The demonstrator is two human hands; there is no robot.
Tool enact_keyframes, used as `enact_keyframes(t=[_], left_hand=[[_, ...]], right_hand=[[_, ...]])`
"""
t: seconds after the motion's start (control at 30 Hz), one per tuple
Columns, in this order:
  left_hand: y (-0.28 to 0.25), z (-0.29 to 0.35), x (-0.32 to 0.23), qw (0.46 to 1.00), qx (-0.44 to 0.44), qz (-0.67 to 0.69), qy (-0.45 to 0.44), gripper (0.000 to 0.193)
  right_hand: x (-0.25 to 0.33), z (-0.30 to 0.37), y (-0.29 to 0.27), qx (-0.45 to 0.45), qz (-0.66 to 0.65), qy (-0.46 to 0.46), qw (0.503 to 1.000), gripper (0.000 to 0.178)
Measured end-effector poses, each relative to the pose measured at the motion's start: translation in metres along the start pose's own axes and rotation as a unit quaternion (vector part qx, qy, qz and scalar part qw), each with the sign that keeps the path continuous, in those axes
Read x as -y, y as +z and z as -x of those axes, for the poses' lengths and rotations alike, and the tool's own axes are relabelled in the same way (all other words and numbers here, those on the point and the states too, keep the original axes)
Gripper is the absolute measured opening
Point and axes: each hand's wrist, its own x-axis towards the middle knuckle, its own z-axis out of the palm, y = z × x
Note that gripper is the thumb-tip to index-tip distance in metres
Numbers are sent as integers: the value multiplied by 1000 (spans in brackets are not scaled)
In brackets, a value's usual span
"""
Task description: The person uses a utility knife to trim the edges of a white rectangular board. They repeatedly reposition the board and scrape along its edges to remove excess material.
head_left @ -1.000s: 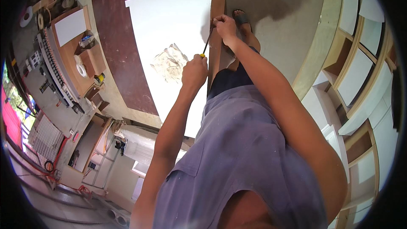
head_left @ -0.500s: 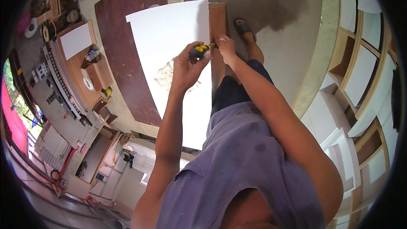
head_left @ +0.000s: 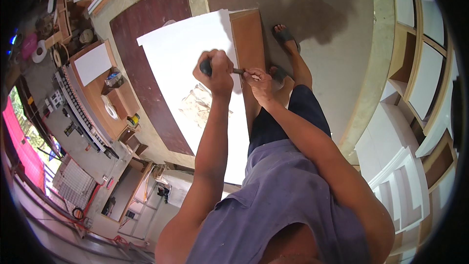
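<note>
White panel [head_left: 178, 49] below, I see left hand [head_left: 216, 71] gripping a screwdriver [head_left: 206, 67], right hand [head_left: 260, 85] pinching its tip.

Lettering, numbers, signs — none can be read.

There are two hands [head_left: 216, 72] [head_left: 261, 87], one screwdriver [head_left: 205, 67], one white panel [head_left: 171, 51], one crumpled cloth [head_left: 194, 106] and two sandals [head_left: 287, 35].

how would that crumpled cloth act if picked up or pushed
The crumpled cloth would likely hang floppy, judging by its loose creases. It's probably light, since it looks thin. Pushed across the flat white panel, it may bunch up rather than roll.
</note>
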Motion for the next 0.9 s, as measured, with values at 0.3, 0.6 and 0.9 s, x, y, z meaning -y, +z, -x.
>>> enact_keyframes(t=[0.3,0.6,0.9], left_hand=[[11,-42,14,998,-6,33,-54,27],[33,-87,17,993,-36,40,-109,23],[37,-100,20,991,-17,51,-122,21]], right_hand=[[-8,-42,-7,74,-102,-32,992,13],[33,-80,-4,55,122,-62,989,19],[44,-89,-2,70,188,-105,974,9]])
